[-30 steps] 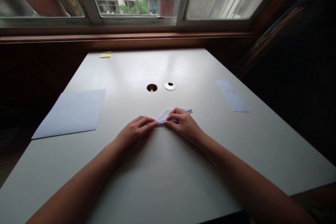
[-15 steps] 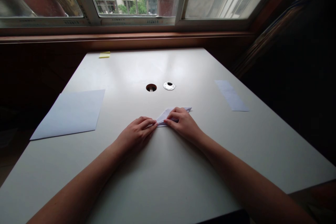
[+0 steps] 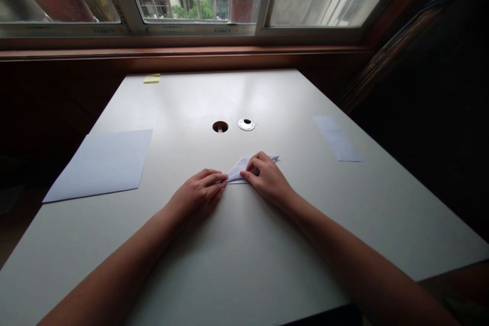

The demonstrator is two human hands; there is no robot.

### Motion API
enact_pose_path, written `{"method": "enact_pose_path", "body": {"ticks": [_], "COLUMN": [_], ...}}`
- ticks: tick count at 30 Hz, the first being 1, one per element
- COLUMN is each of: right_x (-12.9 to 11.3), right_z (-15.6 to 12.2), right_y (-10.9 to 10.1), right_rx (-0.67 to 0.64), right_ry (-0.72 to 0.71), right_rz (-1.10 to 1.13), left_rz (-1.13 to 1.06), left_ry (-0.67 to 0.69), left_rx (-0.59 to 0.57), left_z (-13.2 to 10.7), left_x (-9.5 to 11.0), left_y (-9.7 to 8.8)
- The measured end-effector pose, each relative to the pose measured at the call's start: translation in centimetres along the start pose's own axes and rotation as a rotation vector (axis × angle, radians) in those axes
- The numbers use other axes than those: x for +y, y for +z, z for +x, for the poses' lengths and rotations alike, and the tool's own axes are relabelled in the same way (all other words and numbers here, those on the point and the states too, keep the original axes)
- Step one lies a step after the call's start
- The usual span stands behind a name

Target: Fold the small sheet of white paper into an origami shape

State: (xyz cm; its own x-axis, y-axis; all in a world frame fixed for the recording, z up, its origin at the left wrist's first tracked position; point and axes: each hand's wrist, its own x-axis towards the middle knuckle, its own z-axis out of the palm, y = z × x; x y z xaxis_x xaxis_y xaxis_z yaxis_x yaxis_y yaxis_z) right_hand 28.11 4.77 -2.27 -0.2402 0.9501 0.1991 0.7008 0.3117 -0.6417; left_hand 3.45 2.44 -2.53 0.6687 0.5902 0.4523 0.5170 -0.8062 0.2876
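A small folded piece of white paper (image 3: 237, 169) lies on the white table, with a narrow point at its right end. My left hand (image 3: 200, 188) is closed on its left end, fingertips pressed together at the edge. Over the paper's right part, my right hand (image 3: 267, 175) is bent with thumb and fingers pinching its upper layer. My palm and fingers hide some of the folds.
A stack of white sheets (image 3: 103, 165) lies on the table's left side, and a paper strip (image 3: 338, 138) on the right. Beyond my hands are a round hole (image 3: 220, 127) and its metal cover (image 3: 246, 124). Yellow sticky notes (image 3: 152, 78) sit at the far left edge.
My right hand has shifted very slightly right and its knuckles have risen a little, showing more of the paper. The left hand has barely moved.
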Motion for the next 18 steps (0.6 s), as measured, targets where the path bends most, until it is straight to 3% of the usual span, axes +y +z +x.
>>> {"method": "enact_pose_path", "body": {"ticks": [6, 18], "right_x": [0.34, 0.48], "right_z": [0.11, 0.06], "right_y": [0.07, -0.68], "right_rx": [0.006, -0.061], "right_ry": [-0.025, -0.093], "right_rz": [-0.037, -0.069], "left_rz": [-0.009, -0.194], "left_ry": [-0.004, 0.013], "left_rx": [-0.028, 0.022], "left_z": [0.10, -0.08], "left_x": [0.19, -0.14], "left_y": [-0.08, -0.59]}}
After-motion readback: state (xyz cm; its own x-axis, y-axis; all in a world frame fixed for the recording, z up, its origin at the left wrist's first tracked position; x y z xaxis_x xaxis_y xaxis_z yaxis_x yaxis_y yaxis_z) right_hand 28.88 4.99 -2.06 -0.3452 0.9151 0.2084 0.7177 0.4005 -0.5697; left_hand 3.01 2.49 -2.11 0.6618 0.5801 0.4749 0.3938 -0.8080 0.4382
